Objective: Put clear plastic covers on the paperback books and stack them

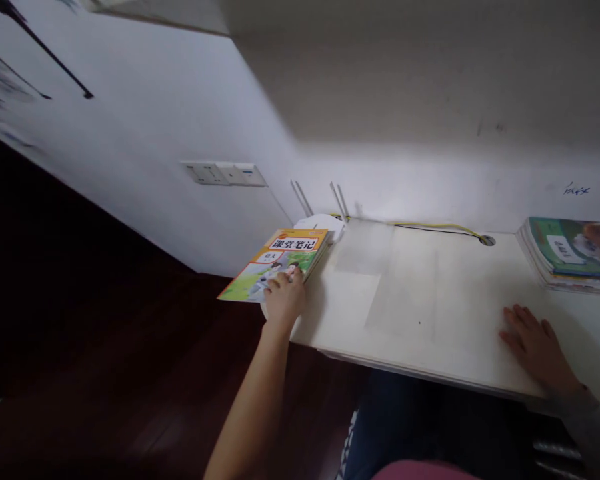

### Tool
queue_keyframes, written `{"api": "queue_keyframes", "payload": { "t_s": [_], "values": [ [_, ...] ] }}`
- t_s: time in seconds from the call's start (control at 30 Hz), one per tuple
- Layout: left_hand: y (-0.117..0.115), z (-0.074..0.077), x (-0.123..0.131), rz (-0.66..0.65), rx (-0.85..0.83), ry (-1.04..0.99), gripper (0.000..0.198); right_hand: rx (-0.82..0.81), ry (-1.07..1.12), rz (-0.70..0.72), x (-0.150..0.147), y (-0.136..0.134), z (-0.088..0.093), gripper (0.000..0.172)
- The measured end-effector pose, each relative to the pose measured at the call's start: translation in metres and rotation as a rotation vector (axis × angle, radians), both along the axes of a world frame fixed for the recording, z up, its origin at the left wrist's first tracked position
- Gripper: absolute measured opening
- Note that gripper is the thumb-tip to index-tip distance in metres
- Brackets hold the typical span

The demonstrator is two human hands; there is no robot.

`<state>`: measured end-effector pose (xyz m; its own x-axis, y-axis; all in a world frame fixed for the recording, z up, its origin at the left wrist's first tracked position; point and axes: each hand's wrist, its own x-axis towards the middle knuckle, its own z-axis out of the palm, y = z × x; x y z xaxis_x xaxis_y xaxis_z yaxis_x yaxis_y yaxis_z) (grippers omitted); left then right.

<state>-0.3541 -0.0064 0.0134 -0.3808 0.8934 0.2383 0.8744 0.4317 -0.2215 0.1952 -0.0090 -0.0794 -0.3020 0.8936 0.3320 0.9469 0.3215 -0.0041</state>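
Observation:
My left hand [284, 297] grips the near edge of a yellow and green book [285, 257] that overhangs the left end of the white desk [430, 300]; its thumb lies on the cover and the fingers curl under. My right hand [535, 343] rests flat on the desk near its front edge, fingers spread, holding nothing. A stack of green-covered books [573, 257] lies at the desk's right end, beyond my right hand.
A white router [323, 223] with upright antennas sits behind the yellow book against the wall. A yellow cable [440, 227] runs along the back to a hole [487, 240] in the desk. Wall switches [225, 173] are at left. Dark wooden floor lies below.

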Motion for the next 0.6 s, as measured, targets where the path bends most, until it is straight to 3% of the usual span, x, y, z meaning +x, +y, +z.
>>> {"api": "queue_keyframes", "payload": {
  "t_s": [0.13, 0.43, 0.6],
  "values": [
    [-0.004, -0.002, 0.006, 0.008, 0.000, 0.084, 0.046, -0.010, -0.041, 0.006, 0.000, -0.001, 0.003, 0.050],
    [-0.001, 0.024, -0.003, -0.069, -0.164, -0.061, 0.038, 0.021, -0.067, 0.018, -0.007, -0.005, 0.016, 0.046],
    [-0.004, 0.024, 0.001, -0.039, -0.131, -0.029, 0.040, 0.021, -0.091, 0.008, -0.010, -0.006, 0.019, 0.045]
  ]
}}
